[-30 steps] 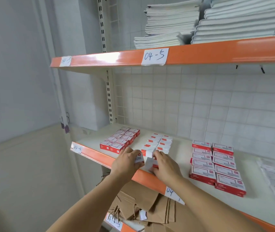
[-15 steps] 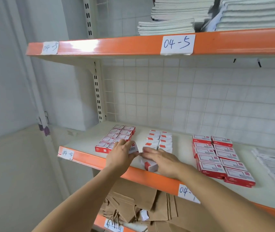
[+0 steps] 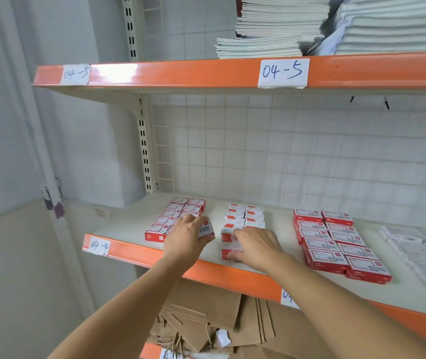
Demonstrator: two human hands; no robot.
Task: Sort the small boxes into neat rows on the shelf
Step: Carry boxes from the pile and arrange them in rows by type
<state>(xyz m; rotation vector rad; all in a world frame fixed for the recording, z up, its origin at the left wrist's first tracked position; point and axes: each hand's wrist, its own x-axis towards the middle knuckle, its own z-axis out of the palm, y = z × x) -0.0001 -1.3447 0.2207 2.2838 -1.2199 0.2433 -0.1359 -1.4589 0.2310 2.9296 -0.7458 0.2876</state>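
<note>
The small white cardboard box with a barcode and a red corner (image 3: 206, 230) is off the shelf surface in the left hand (image 3: 186, 238), which curls its fingers round it between the two leftmost groups, at about nine o'clock from the middle block. That middle block, the double row of small red-and-white cardboard boxes (image 3: 244, 221), runs from the back toward the shelf's front; its nearest box, the front red-and-white box lying at the row's near end (image 3: 228, 250), sits under the right hand (image 3: 254, 244), whose grip is loose, fingers bent over the box top and pressing or nudging it, though whether the thumb pinches its side I cannot tell. The step in hand looks like extending and squaring this middle row: one box being seated, the next held ready. The next move likely calls for setting the held box down flush beside the front one, edges parallel, without knocking the row behind. At nine o'clock lies the tidy block of red flat boxes with white labels (image 3: 180, 216), at three o'clock the larger red boxes in two rows (image 3: 336, 242), all on the cream shelf board with an orange front lip (image 3: 134, 251), which carries a paper label reading 04-4 (image 3: 99, 246).
</note>
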